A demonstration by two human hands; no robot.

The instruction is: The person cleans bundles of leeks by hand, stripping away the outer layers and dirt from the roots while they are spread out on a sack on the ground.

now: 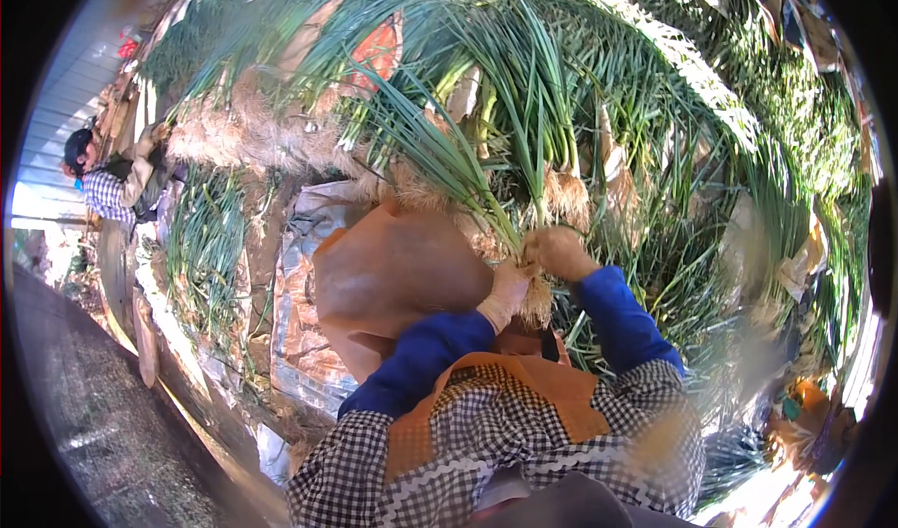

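Note:
My left hand (508, 292) is closed round the lower stalks of a few green onions (486, 196), just above their pale roots, which hang below the fist. Their long leaves fan upward and to the left. Against it, my right hand (558, 252) has its fingers curled in at the same stalks; its fingertips are partly hidden. Both hands meet over the edge of a brown apron (402, 266) spread across my lap. Just beyond them rests a thick bundle of green onions (547, 116) with bushy, straw-coloured roots.
Heaps of green onions (655, 191) surround me in front and to the right. A row of roots (253, 130) runs off to the left, where a person (117, 182) in a checked top works. Crumpled sheeting (309, 332) and wooden poles (145, 336) lie at my left.

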